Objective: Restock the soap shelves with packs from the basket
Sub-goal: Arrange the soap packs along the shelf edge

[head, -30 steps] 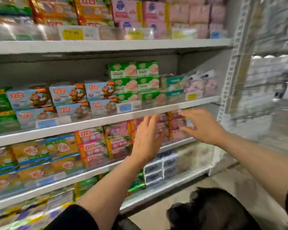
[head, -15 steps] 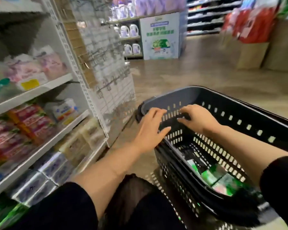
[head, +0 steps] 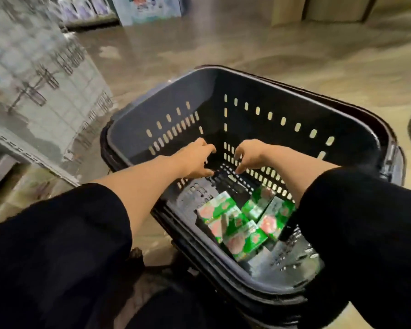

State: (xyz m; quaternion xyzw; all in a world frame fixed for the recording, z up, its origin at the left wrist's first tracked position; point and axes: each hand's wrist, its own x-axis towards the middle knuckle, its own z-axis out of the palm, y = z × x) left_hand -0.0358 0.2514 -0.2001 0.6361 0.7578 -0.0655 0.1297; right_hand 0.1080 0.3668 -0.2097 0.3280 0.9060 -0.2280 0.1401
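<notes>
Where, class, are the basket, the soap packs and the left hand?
basket [head: 266,90]: head view, far rim.
soap packs [head: 243,237]: head view, top face of a green pack.
left hand [head: 195,160]: head view, back of the hand.

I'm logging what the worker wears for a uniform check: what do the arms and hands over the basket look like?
Both arms wear loose black sleeves pushed up above the elbow, leaving the forearms bare. The left hand and right hand are bare too: no gloves, and no rings, watch or bracelet that I can make out in this blurred picture.

Glossy tan floor [head: 259,43]; black slotted basket [head: 282,110] standing on it.
</notes>
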